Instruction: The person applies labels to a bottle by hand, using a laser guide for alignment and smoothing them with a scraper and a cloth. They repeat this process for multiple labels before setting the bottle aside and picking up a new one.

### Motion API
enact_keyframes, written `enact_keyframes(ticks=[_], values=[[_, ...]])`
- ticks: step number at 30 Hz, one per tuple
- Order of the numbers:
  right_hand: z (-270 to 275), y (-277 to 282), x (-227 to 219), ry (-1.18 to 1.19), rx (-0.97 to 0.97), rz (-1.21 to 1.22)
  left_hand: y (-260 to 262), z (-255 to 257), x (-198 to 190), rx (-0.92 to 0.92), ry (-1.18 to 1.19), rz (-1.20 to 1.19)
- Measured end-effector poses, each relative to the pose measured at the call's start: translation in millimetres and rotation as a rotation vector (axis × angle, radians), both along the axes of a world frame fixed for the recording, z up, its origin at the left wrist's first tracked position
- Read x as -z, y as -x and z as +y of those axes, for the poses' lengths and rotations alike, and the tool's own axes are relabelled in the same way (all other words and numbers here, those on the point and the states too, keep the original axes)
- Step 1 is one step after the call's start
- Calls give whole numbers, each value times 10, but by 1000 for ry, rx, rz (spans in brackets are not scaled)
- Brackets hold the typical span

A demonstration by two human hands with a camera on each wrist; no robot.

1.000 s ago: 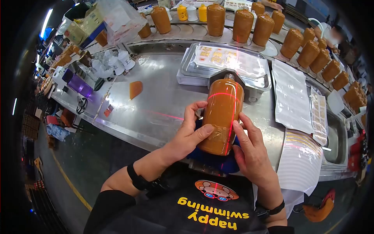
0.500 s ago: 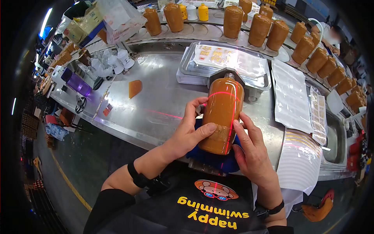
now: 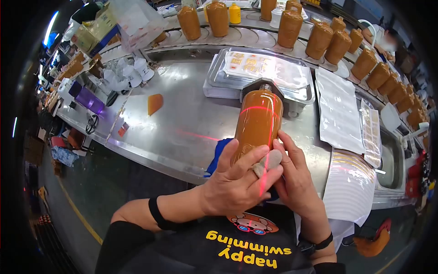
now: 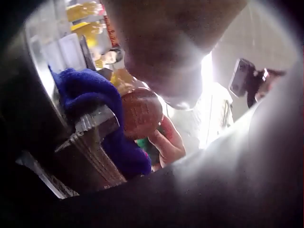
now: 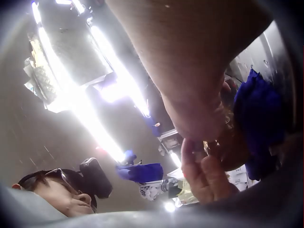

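A glossy brown bottle (image 3: 258, 118) lies along the bench, its neck in a dark angular holder (image 3: 277, 90) and its base toward the person. Blue cloth (image 3: 216, 157) lies beneath the bottle. The left hand (image 3: 237, 182) pinches a small grey-beige pad (image 3: 273, 160) at the lower end of the bottle, overlapping it in the head view. Against the right side of the base, the right hand (image 3: 296, 176) grips with fingers and thumb. In the left wrist view, the round base (image 4: 142, 114) shows raised marks, with right-hand fingers (image 4: 168, 145) at its edge.
Beyond the bench, a curved conveyor (image 3: 246, 39) carries several brown bottles. A metal tray (image 3: 214, 75) with a gold-printed sheet stands behind the holder. White sheets (image 3: 340, 109) and a sink (image 3: 396, 160) are at right. A purple bottle (image 3: 89, 100) and an orange-brown piece (image 3: 155, 104) lie left.
The left hand has moved from the bottle's left side to its lower end, bringing the grey-beige pad into plain sight. The right hand stays at the base. Conveyor bottles have shifted right.
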State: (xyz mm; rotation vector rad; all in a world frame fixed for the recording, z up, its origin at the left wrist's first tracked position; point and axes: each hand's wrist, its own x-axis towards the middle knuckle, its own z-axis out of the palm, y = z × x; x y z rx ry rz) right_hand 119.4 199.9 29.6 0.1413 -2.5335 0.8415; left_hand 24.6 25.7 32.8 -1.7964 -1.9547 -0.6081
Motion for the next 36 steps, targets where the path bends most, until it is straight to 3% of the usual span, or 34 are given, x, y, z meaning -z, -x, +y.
enact_keyframes(ticks=[5, 11, 13, 15, 19, 22, 23, 26, 28, 30, 32, 34, 36], values=[[-2, -24, -14, -12, -17, -10, 72, -168, 110, -158, -22, 48], [70, -21, 14, 146, 92, 95, 170, -330, 195, -225, -118, -166], [23, 3, -161, 107, 64, 145, 229, -370, 259, -208, -142, -242], [-51, 128, -328, -22, 12, 253, 237, -364, 266, -198, -161, -265], [-145, 157, -391, -388, -174, 188, 263, -379, 311, -187, -184, -302], [-127, 71, -494, -100, -393, 8, 281, -397, 364, -171, -190, -329], [-104, 90, -508, -4, -387, -30, 287, -402, 367, -163, -198, -335], [-22, 214, -469, 270, -74, -160, 293, -399, 366, -138, -204, -333], [52, 337, -336, 319, 189, 14, 308, -418, 341, -142, -191, -304], [80, 292, -402, 223, 274, 58, 304, -424, 283, -132, -195, -270], [7, 232, -391, 609, 105, -120, 268, -408, 242, -74, -174, -196], [36, 261, -219, 599, 200, -71, 241, -315, 212, 29, -143, -62], [29, 220, -197, 733, 215, -81, 264, -255, 256, -7, -164, -67]])
